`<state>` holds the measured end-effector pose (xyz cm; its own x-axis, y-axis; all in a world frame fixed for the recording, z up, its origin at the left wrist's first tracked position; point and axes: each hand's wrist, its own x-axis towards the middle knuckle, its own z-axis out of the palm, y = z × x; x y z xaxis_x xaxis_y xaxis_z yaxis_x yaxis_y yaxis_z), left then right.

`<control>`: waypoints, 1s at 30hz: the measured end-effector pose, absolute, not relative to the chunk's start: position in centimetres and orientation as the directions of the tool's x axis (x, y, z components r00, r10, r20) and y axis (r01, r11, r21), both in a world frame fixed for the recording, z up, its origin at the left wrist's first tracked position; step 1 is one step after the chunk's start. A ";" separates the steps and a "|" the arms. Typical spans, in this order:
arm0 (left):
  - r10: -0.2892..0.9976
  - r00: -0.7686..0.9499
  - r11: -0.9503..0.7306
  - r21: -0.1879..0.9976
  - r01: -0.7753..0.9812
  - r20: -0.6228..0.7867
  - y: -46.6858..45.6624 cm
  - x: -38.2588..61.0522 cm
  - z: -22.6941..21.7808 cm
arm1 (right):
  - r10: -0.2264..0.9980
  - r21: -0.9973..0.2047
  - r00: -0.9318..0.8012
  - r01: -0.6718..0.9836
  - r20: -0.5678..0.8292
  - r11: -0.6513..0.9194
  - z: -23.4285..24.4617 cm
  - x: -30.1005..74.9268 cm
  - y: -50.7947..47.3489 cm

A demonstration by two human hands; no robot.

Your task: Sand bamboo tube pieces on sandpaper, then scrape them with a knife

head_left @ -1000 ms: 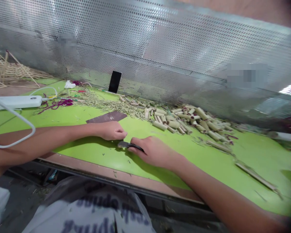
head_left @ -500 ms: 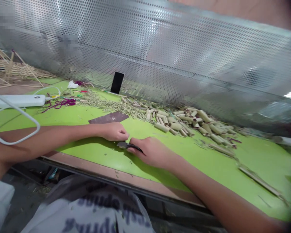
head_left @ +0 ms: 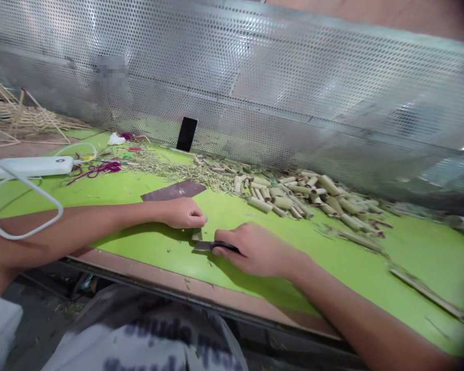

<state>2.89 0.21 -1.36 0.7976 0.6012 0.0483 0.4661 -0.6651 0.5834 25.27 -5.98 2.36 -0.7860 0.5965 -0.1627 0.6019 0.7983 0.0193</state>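
Note:
My right hand (head_left: 251,248) is wrapped round the black handle of a knife (head_left: 203,246). Its short blade points left, just below my left hand. My left hand (head_left: 185,212) is closed, knuckles up, over the green tabletop (head_left: 139,242). From under its fingers a small pale green stem piece (head_left: 197,234) pokes out, mostly hidden. The blade tip lies close to that piece; whether they touch I cannot tell. Behind my left hand a flat brown sheet (head_left: 174,190) rests on the table.
Cut stem pieces (head_left: 281,201) are heaped at the back right, beside fine shavings (head_left: 178,169). A phone (head_left: 186,134) leans on a perforated metal screen (head_left: 232,93). At left are a white power strip (head_left: 31,167), purple string (head_left: 107,167) and a stick frame (head_left: 23,116). A long stem (head_left: 427,293) lies right.
My right hand has drawn the knife a little right and down, away from my left hand. More of the blade and the stem piece shows. My left hand has hardly moved.

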 end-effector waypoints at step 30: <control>0.634 0.772 -0.624 0.563 0.542 -0.041 -0.1 3.0 -0.8 | 0.691 0.089 -0.716 0.685 -0.095 0.723 0.9 24.9 -5.8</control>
